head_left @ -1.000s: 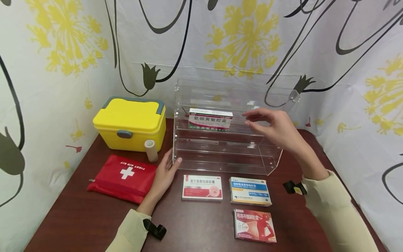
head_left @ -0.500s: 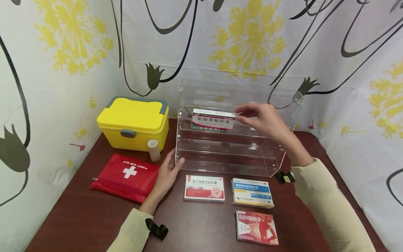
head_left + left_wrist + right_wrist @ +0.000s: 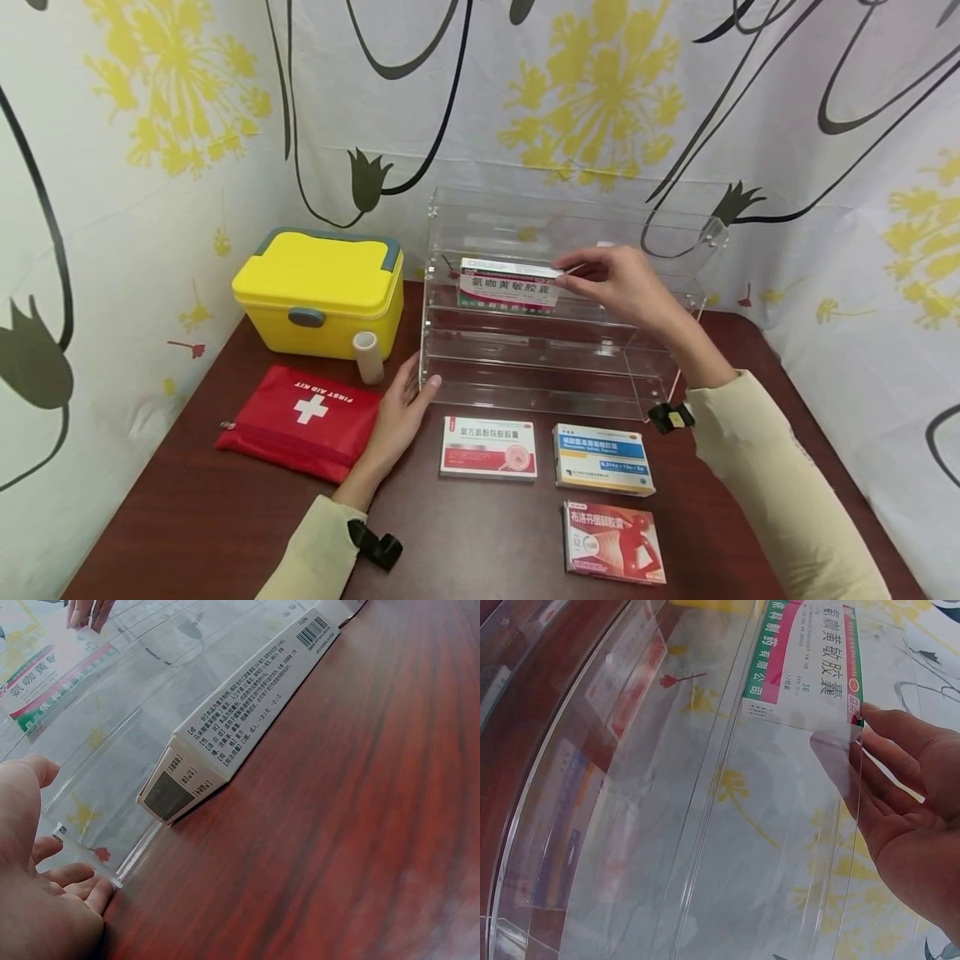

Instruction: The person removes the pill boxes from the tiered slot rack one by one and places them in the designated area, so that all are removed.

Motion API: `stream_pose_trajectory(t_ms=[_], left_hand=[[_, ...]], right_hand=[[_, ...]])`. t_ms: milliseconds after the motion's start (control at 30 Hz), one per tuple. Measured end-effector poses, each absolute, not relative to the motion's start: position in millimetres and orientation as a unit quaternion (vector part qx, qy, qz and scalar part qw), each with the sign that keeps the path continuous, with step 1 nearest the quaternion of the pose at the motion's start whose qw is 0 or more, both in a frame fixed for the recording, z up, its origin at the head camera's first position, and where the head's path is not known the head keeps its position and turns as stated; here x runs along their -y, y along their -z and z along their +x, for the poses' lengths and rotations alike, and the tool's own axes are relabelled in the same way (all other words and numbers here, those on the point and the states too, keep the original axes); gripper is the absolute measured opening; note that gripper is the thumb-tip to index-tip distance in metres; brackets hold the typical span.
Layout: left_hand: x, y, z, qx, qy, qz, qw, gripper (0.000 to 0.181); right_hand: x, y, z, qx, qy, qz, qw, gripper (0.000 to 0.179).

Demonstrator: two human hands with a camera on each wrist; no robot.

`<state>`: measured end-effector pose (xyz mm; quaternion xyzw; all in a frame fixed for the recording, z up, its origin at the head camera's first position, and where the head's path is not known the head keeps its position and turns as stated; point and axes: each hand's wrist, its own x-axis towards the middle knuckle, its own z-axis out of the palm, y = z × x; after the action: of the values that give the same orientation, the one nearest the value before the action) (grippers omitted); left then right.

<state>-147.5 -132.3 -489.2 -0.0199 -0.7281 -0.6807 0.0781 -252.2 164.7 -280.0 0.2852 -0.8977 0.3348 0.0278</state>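
A clear acrylic tiered rack stands at the back of the table. On one of its upper tiers leans a white, red and green medicine box, also seen in the right wrist view as a medicine box. My right hand pinches that box's upper right corner between thumb and fingers. My left hand holds the rack's lower left edge. In the left wrist view the left hand has its thumb on one side of the clear panel and its fingers on the other.
Before the rack lie a red-and-white medicine box, a blue-and-white box and a pink-red box. At left are a yellow case, a small pale roll and a red first aid pouch. Patterned cloth hangs behind.
My right hand has moved left from beside the medicine box and now pinches its corner. The left hand stays on the rack. The camera view has shifted slightly.
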Motion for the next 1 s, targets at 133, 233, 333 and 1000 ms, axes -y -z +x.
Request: stream_pose_trajectory(t_ms=[133,233,333,1000], left_hand=[[131.5,495.1,-149.2,0.736,0.671,-0.018,0.087,0.062],[130.8,496.3,-149.3,0.738,0.668,-0.019,0.091,0.062],[130.1,495.5,-149.3,0.740,0.667,-0.018,0.090,0.062],[131.1,486.6,-145.6,0.735,0.673,-0.018,0.082,0.061]], right_hand=[[-165.8,279.7,-252.3,0.892,-0.342,0.293,0.031,0.024],[-166.7,279.9,-252.4,0.890,-0.346,0.296,0.034,0.023],[-167.3,280.6,-252.4,0.890,-0.344,0.296,0.040,0.022],[-169.0,270.8,-253.7,0.882,-0.358,0.296,0.078,0.023]])
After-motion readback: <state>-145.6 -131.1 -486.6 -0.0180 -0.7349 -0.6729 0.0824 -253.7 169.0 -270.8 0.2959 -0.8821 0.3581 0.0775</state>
